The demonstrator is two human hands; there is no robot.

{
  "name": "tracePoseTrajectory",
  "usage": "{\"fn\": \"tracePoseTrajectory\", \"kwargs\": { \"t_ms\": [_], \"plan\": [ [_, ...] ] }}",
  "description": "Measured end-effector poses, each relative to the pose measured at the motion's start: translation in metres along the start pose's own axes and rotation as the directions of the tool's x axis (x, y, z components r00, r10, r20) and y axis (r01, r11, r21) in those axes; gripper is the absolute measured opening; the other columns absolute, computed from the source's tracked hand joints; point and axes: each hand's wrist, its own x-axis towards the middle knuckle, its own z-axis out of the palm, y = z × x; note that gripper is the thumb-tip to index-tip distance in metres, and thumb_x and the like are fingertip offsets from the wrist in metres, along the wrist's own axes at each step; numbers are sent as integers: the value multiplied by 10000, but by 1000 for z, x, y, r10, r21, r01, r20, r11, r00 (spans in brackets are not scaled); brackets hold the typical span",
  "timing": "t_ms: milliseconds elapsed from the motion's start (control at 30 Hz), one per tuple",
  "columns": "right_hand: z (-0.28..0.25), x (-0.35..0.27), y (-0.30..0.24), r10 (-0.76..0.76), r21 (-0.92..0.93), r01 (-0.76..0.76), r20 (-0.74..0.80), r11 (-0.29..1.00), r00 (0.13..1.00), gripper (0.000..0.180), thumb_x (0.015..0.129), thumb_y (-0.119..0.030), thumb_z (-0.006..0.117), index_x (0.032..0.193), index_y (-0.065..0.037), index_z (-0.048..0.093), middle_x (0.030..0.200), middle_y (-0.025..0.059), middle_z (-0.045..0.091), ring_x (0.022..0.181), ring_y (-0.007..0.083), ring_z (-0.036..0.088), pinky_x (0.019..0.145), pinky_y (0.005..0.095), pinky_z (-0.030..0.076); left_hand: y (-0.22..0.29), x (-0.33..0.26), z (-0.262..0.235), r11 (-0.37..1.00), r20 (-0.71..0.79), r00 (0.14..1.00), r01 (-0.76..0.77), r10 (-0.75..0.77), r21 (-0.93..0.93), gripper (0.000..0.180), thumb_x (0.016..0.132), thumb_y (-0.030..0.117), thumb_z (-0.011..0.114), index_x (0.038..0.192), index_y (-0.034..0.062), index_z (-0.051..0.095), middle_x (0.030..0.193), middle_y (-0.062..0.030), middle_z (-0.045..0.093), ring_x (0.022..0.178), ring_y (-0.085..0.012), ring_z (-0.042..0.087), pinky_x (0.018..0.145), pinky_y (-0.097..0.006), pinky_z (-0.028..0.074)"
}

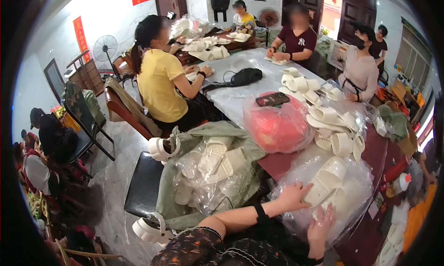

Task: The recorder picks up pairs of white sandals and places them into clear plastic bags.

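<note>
Before me on the right lies a pair of cream slide sandals point(330, 176) on a clear plastic bag point(286, 222). My left hand point(295, 197), with a black band at its wrist, reaches across with spread fingers, their tips at the near edge of a slide. Just below it, my right hand point(320, 225) has its fingers stretched upward against the plastic beside the pair. Part of that hand's grip is hard to make out. More cream slides point(340, 143) are heaped just beyond the bag on the dark red table point(356, 231).
A green woven sack point(166, 187) of bagged slides sits on a black chair point(141, 185) to my left. Past my hands stands a red bundle in plastic point(277, 127) with a phone point(273, 99) on top. Several people work around the tables; a black bag point(245, 76) lies farther off.
</note>
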Motion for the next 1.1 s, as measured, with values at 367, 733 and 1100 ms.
{"fn": "tracePoseTrajectory", "kwargs": {
  "t_ms": [367,733,1100],
  "plan": [
    [19,-8,-5,102,-79,-102,1,992,995,596,828,-80,592,1388,11,410,1560,264,213,1465,435,139,1150,623,129,-15,1,25,1000,-114,993,-21,21,3,862,716,334,796,1455,158,387,1123,-177,526,1035,-390,566,793,-462,520],
    [-80,-41,27,325,611,-549,446,571,834,398,909,-179,609,1276,-32,567,1256,215,588,1135,316,581,991,430,439,-14,6,24,1000,-113,993,-18,20,18,829,717,328,793,1432,160,410,1124,-177,516,1055,-388,545,812,-472,514],
    [-39,-45,91,305,163,-267,-281,950,910,365,826,59,504,1176,0,593,1089,175,579,1003,364,582,876,397,476,-21,-4,-11,964,54,973,-213,224,-160,693,886,226,649,1485,92,326,1049,-230,561,948,-429,577,817,-479,478]
  ]
}}
